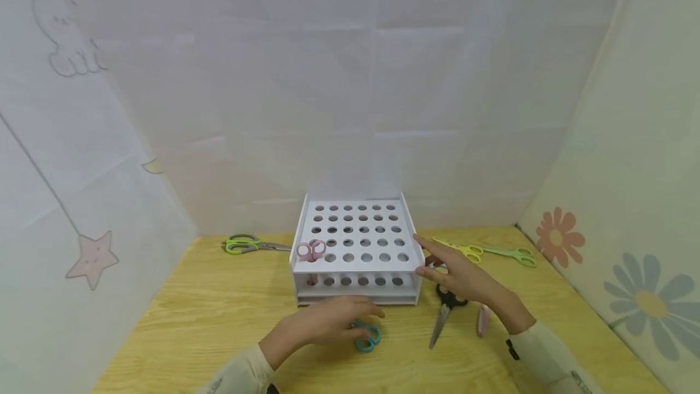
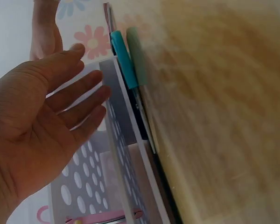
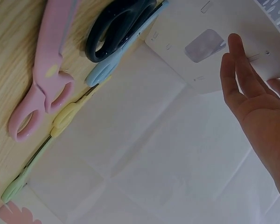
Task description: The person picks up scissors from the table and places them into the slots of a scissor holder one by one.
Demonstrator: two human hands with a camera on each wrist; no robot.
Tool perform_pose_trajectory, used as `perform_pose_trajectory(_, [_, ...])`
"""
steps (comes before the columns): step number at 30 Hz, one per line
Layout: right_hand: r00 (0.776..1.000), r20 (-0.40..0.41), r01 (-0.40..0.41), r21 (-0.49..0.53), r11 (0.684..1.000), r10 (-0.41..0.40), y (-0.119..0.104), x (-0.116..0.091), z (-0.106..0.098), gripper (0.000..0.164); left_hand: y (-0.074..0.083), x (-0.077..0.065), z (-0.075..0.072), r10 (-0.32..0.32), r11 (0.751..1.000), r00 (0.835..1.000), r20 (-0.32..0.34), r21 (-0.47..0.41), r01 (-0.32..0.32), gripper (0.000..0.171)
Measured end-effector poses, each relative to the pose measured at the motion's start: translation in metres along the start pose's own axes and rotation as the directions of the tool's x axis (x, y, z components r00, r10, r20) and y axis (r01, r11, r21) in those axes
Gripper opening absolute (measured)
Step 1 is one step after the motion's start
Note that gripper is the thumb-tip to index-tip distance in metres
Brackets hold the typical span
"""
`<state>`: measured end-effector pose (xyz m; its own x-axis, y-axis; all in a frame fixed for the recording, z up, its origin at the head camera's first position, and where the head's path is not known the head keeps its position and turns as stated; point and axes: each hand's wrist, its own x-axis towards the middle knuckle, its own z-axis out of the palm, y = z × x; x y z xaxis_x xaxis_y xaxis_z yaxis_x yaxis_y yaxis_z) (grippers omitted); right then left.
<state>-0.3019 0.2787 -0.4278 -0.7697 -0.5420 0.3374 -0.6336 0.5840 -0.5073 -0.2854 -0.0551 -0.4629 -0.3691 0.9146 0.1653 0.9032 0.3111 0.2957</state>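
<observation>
A white rack (image 1: pixel 358 267) with rows of round holes stands at the back middle of the table. Pink-handled scissors (image 1: pixel 312 250) stand upright in a hole at its front left corner. My left hand (image 1: pixel 332 320) hovers in front of the rack, over teal-handled scissors (image 1: pixel 374 339) lying on the table. Seen from the left wrist, its fingers are spread and relaxed, apart from the teal scissors (image 2: pixel 124 60). My right hand (image 1: pixel 456 272) is at the rack's right side wall, its fingers extended; in the right wrist view the fingertips lie against or close to that white wall (image 3: pixel 200 74).
Right of the rack lie black-handled scissors (image 1: pixel 449 300), pink scissors (image 3: pixel 49 70), light blue scissors (image 3: pixel 100 70), yellow scissors (image 1: pixel 473 252) and light green scissors (image 1: pixel 522 256). Green-and-grey scissors (image 1: pixel 243 244) lie to its left. Hanging white sheets (image 1: pixel 350 108) enclose the table.
</observation>
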Motion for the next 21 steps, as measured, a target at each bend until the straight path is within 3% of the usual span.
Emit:
perform_pose_trajectory(5, [1.0, -0.004, 0.005, -0.018, 1.0, -0.005, -0.0016, -0.0008, -0.0001, 0.074, -0.0021, 0.0001, 0.0079, -0.001, 1.0, 0.999, 0.053, 0.005, 0.001, 0.04])
perform_pose_trajectory(11, [1.0, 0.008, 0.002, -0.004, 1.0, -0.002, -0.0025, -0.0003, -0.0007, 0.074, 0.0004, -0.002, 0.0076, 0.016, 0.999, 0.994, 0.104, 0.032, -0.02, 0.038])
perform_pose_trajectory(21, [1.0, 0.009, -0.018, -0.005, 1.0, 0.019, -0.0049, -0.0004, -0.0004, 0.075, 0.0036, -0.0042, 0.0088, -0.025, 0.999, 0.992, 0.122, 0.035, 0.021, 0.04])
